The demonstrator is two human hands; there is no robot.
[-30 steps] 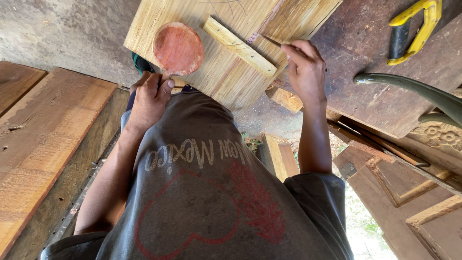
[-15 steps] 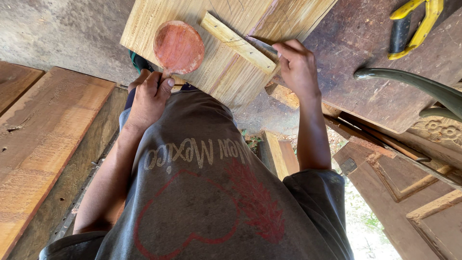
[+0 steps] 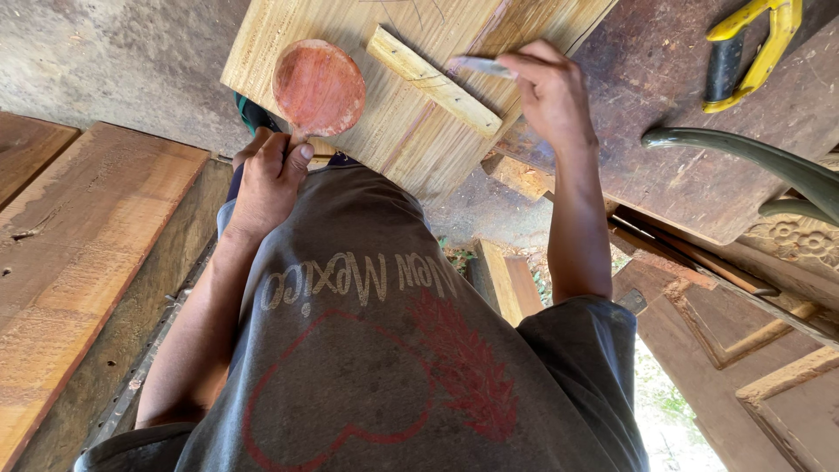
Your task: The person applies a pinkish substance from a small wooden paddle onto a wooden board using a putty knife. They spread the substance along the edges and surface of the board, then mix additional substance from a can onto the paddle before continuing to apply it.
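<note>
My left hand (image 3: 266, 175) grips the short handle of a round, reddish wooden spoon blank (image 3: 319, 86), which rests on a pale wooden board (image 3: 393, 144). A narrow wooden strip (image 3: 433, 80) lies slantwise on that board, just right of the spoon. Above the strip's right end, my right hand (image 3: 546, 92) pinches a thin grey blade-like tool (image 3: 476, 65) whose tip points left. I cannot tell what kind of tool it is. My grey shirt with a red print fills the lower middle.
A dark worn board (image 3: 682, 166) lies right of the pale one, with a yellow-and-black handled tool (image 3: 752, 52) on it. A curved green bar (image 3: 752, 162) and carved brown panels (image 3: 786, 240) are at the right. Reddish planks (image 3: 79, 253) lie at the left.
My right hand has shifted slightly along the strip's end and lifted a little, still holding the thin tool. My left hand keeps its hold on the spoon blank.
</note>
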